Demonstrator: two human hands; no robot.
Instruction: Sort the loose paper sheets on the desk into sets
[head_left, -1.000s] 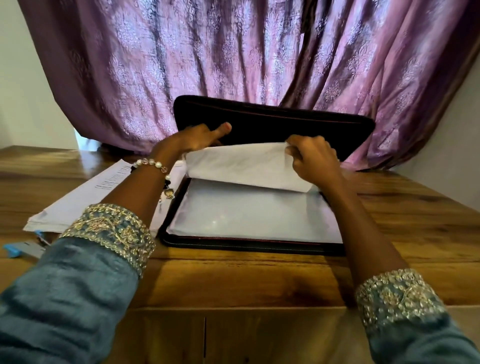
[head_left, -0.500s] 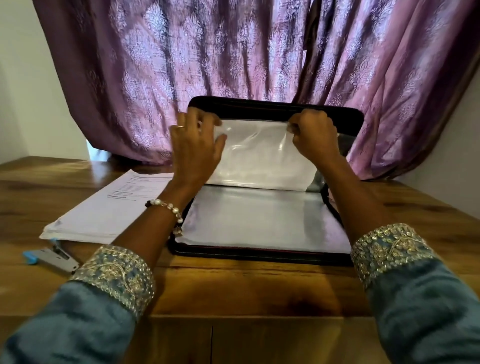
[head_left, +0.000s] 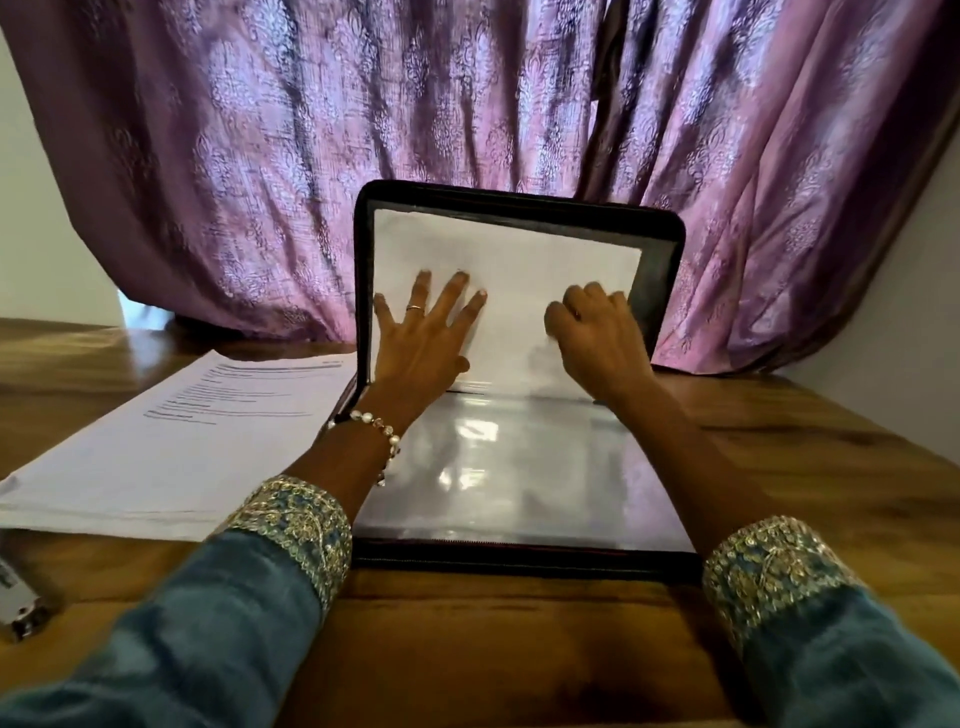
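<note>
Both hands have flipped the sleeve (head_left: 506, 270) up against the folder (head_left: 519, 200) lid: left hand (head_left: 423, 338) flat, fingers spread; right hand (head_left: 597, 338) curled, grip unclear. Papers (head_left: 171, 441) wait at the desk's (head_left: 519, 649) left edge; filing seems underway, so next reach for a sheet.

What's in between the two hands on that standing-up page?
In the head view, only bare white page lies between the left hand and the right hand; both press on it.

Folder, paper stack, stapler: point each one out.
Folder (head_left: 670, 291): head view, right edge of its upright cover.
Paper stack (head_left: 171, 441): head view, middle of its top sheet.
Stapler (head_left: 21, 597): head view, its metal body at the frame edge.
</note>
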